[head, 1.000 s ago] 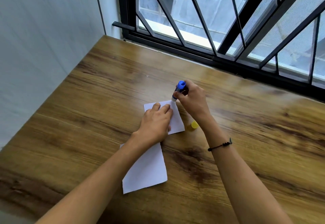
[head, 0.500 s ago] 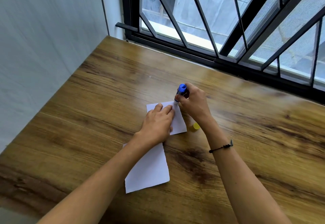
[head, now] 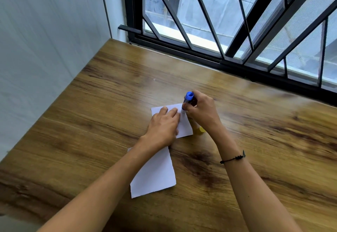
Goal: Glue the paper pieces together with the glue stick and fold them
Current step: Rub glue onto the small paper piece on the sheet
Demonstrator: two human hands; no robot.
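The glue stick (head: 187, 102) stands nearly upright in the right hand (head: 202, 112), its long axis running up and down with a slight lean: blue end on top, glue end pressed down on the far right corner of the upper paper piece (head: 185, 126). The right hand is clenched around the barrel. The left hand (head: 162, 128) lies flat on that same sheet, fingers spread and released, pinning it just beside the stick.

This looks like the gluing step, with folding not yet begun. The next move likely calls for drawing the stick along the paper's edge while the left hand holds firm.

A second paper piece (head: 155, 175) lies under the left wrist, nearer the person. A yellow cap (head: 256, 130) sits beneath the right wrist, on the wooden table (head: 273, 140).
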